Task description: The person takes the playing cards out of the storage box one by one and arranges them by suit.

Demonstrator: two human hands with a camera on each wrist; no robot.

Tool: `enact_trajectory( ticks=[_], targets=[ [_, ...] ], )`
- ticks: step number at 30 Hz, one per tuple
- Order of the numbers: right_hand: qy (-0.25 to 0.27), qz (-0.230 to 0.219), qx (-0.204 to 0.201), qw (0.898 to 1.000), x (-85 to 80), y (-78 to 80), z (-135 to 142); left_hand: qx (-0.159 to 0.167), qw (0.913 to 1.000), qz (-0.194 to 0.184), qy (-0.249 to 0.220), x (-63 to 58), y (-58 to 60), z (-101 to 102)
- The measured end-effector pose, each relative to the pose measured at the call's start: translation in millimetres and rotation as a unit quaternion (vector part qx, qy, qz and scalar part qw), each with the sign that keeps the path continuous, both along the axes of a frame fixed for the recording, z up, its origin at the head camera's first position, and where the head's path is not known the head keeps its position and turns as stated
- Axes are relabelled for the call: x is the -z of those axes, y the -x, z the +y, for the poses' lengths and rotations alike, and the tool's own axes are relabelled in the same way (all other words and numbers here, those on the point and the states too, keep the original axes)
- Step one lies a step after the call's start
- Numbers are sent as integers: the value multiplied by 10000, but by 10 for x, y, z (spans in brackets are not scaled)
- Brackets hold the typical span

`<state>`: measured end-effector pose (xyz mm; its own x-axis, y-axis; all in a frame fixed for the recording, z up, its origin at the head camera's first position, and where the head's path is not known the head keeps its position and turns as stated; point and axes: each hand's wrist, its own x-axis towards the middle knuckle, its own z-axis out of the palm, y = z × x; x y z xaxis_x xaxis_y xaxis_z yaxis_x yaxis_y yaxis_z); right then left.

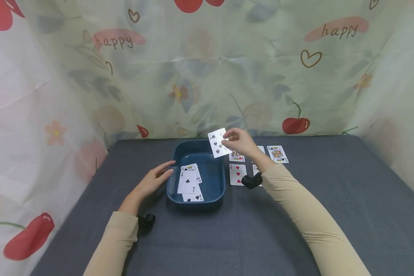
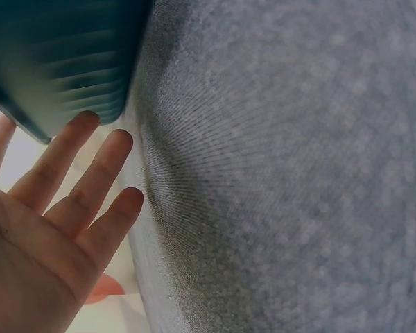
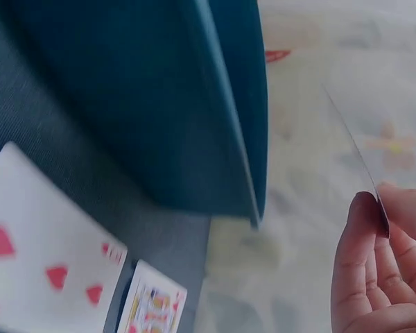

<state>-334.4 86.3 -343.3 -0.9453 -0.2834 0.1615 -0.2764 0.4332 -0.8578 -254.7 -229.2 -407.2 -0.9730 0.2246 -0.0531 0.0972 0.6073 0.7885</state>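
Observation:
My right hand (image 1: 240, 142) pinches a spades playing card (image 1: 216, 143) by its right edge, raised over the far right corner of a blue plastic basin (image 1: 212, 172). In the right wrist view the card shows edge-on between thumb and fingers. My left hand (image 1: 154, 179) is at the basin's left side, fingers straight, fingertips right at the rim. The left wrist view shows its fingers spread beside the ribbed wall. Inside the basin several cards overlap, a club ace (image 1: 187, 181) on top and a spades card (image 1: 193, 197) lowest.
Right of the basin, face-up cards lie in two rows: a heart three (image 1: 237, 174), a red face card (image 1: 237, 156) and a club face card (image 1: 277, 154). My right forearm covers part of others. Behind the dark grey tablecloth (image 1: 200, 245) hangs a printed curtain (image 1: 207, 76).

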Motion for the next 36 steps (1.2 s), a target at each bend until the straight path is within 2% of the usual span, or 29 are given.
enact_trajectory(
  ticks=[13, 23, 28, 36],
  targets=[
    [-66, -209, 563, 9982, 115, 0, 614, -60, 9999, -52, 68, -10, -7, 7],
    [-286, -404, 1246, 9910, 275, -25, 1175, -102, 9998, -136, 33, 13, 16, 7],
    [-238, -541, 1729, 9832, 384, 9, 1445, -129, 9998, -175, 51, 10, 20, 9],
    [-343, -745, 2545, 9636, 538, 63, 1790, -185, 9994, -299, -42, 1, 5, 14]
  ],
)
